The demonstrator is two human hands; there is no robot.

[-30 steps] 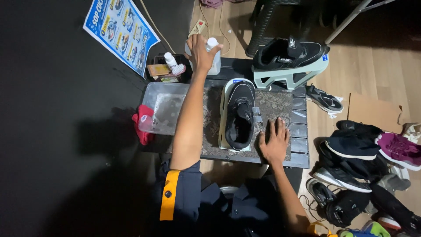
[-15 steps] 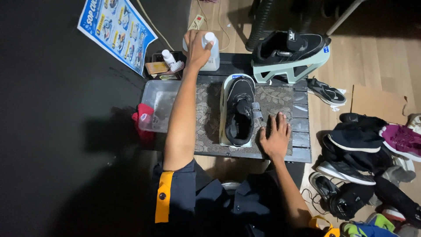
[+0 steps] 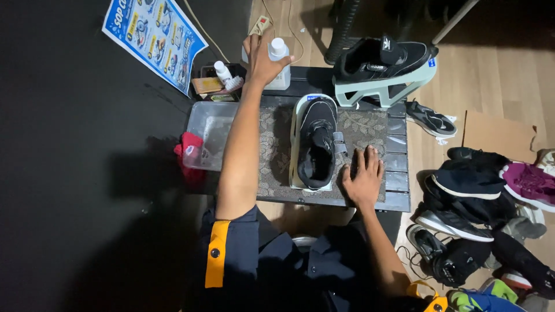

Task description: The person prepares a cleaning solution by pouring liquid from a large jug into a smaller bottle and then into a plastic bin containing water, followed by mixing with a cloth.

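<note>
Left hand stretched far out toward 12 o'clock, fingers clamped round a white-capped plastic bottle at the far edge of the low black table. Bottle upright, cap showing above the thumb, body partly hidden behind the palm. Right hand laid flat at 5 o'clock of the shoe, fingers spread apart and pressed on the patterned mat, gripping nothing. Just beside that hand, at its 9 o'clock, 1 black sneaker with a white sole, toe pointing to 12 o'clock, set in the middle of the mat. At 9 o'clock of the mat, a clear plastic tub, with a red cloth draped at its near left corner. At 11 o'clock, a small box with a white bottle and a brush, close to the held bottle but apart from it. Beyond that, a blue poster flat on the dark floor. At 1 o'clock, another black shoe perched on a pale green stand. Off to 3 and 4 o'clock, on the wooden floor, a heap of shoes, a purple one among them.
</note>
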